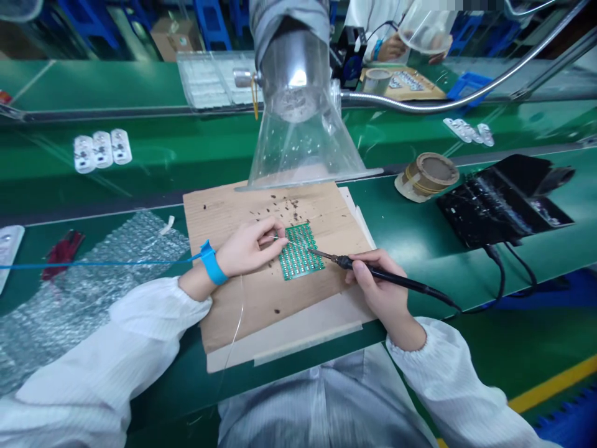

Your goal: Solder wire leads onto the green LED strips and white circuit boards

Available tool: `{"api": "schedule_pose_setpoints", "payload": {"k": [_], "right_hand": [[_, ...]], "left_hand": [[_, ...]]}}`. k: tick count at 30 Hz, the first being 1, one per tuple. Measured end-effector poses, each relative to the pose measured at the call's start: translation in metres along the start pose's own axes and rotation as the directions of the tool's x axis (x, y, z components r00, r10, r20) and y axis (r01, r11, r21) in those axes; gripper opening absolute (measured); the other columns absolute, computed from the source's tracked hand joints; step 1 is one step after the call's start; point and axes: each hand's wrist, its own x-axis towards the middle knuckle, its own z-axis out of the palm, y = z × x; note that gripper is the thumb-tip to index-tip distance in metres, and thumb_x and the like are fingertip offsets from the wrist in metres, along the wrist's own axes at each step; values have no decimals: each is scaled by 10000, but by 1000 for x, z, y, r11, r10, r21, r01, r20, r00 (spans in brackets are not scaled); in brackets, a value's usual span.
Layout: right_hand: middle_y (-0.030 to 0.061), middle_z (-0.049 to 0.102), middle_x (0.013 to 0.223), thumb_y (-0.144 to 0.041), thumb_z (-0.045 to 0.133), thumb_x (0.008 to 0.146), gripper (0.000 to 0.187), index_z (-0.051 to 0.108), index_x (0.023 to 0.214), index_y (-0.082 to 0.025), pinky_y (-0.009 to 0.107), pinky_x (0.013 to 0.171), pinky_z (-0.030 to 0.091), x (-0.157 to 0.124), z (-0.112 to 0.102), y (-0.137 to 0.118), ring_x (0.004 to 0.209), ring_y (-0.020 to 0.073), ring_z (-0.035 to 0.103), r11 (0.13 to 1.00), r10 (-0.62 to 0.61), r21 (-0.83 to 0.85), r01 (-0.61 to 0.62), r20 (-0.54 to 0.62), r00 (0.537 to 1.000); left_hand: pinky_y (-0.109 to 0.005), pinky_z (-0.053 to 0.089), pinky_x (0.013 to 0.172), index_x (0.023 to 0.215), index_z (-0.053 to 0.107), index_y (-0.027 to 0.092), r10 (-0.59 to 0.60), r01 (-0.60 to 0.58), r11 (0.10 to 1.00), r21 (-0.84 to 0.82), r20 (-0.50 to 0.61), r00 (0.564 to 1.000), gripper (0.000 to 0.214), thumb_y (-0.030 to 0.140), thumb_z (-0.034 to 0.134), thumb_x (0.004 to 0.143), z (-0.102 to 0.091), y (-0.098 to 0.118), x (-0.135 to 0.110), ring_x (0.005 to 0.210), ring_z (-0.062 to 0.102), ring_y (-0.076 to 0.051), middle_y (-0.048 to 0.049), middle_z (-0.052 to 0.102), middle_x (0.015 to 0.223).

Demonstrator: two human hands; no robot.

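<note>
A small green circuit board panel [298, 252] lies on a wooden work board [261, 298] in front of me. My left hand [249, 247], with a blue wrist strap [212, 263], pinches a thin solder wire [280, 238] whose end reaches over the panel. My right hand [380, 286] grips a black soldering iron [392, 278] like a pen, its tip [313, 252] touching the panel's right side. The wire trails down across the board toward me.
A clear fume hood [303, 124] hangs over the board's far edge. Bubble wrap [84, 280] lies at left, a solder-tip cleaner pot [426, 176] and a black tray [504, 202] at right. Another person's hands work across the green conveyor [396, 46].
</note>
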Motion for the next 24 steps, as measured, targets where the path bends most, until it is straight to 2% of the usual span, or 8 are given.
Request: {"api": "schedule_pose_setpoints", "payload": {"k": [5,10,19,24], "right_hand": [[-22,742,697,-336,706,1058,109,727,1022,-234,205,553,561,-11,-3,1,559,116,694,1000,11,27,-9,-50,999],[-15,761,721,-298,727,1037,59,744,1041,-242,225,576,590,-17,-4,3,579,135,717,999,-25,-43,24,-11,1000],[-5,764,721,-317,727,1029,83,753,1026,-238,252,573,580,-15,-5,5,579,152,724,989,-42,-144,43,13,999],[3,775,760,-319,737,1022,76,759,1022,-246,261,596,583,-14,-5,8,606,156,733,990,-28,-136,31,25,999]], "left_hand": [[-230,295,552,984,619,184,60,-60,998,-13,13,998,151,328,582,1006,0,0,-1,517,348,-91,101,354,606],[-231,296,558,973,627,182,89,-90,996,13,33,995,140,309,586,1012,1,1,-2,523,353,-89,98,359,615],[-227,325,561,948,638,179,115,-117,991,61,35,993,129,290,593,997,1,4,2,528,386,-90,94,367,614],[-226,393,583,967,652,175,94,-94,995,20,10,995,116,254,566,968,2,0,-1,586,478,-104,56,493,668]]}}
